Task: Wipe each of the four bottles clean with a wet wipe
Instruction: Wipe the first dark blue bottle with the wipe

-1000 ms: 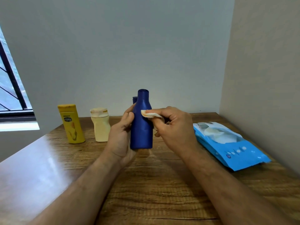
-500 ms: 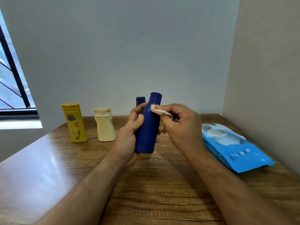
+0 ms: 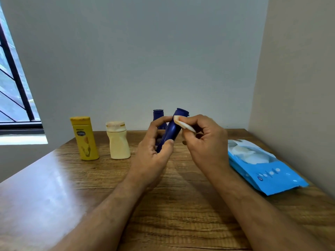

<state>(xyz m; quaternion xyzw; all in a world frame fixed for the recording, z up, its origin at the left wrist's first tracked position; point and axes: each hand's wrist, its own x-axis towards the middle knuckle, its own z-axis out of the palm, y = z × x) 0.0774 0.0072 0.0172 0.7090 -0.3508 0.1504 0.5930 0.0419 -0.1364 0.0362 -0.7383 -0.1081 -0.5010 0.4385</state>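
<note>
Left hand point(image 3: 154, 153) grips the tilted blue bottle point(image 3: 172, 129) above the table point(image 3: 181, 205); right hand point(image 3: 203, 140) pinches the wet wipe point(image 3: 183, 124) against its neck. A wet, smooth bottle may slip from this grip and topple the second blue bottle point(image 3: 158, 115) behind.

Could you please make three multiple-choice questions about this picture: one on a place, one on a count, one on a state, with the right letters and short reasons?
1. Where does the wipes pack lie on the table?
A. right side
B. left side
C. under the window

2. How many bottles can be seen?
A. two
B. three
C. four

3. How is the held blue bottle?
A. lying flat
B. tilted
C. upside down

Answers:
1 A: it lies beside the right wall.
2 C: yellow bottle, cream bottle, back blue bottle and the held one.
3 B: the left hand holds it leaning, the right hand presses a wipe on it.
</note>
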